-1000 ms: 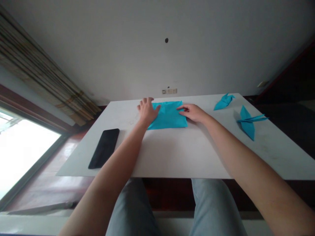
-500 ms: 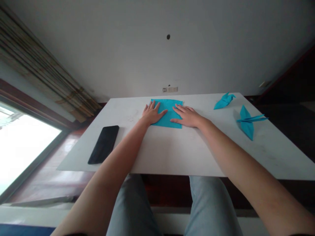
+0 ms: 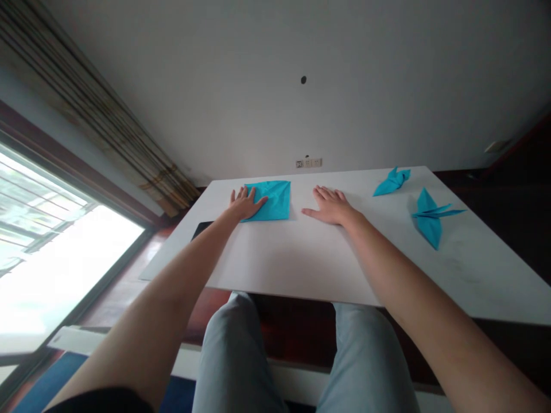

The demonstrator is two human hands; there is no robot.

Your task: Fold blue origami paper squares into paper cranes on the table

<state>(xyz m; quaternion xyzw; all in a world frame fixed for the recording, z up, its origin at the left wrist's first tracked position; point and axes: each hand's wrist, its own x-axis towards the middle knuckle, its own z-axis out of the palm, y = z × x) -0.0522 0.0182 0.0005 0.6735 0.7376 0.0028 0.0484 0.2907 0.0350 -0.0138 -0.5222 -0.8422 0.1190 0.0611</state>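
A folded sheet of blue paper lies near the far left of the white table. My left hand rests flat on the paper's left part, fingers spread. My right hand lies flat on the bare table to the right of the paper, fingers stretched out, holding nothing and not touching the sheet.
Two folded blue paper figures sit at the far right: a small one and a larger winged one. A black phone lies at the left, mostly hidden behind my left forearm. A wall with a socket stands behind the table, a window at the left.
The blue paper and my left hand have shifted to the left. My right hand has come off the paper and now lies on the bare table. The camera has turned a little.
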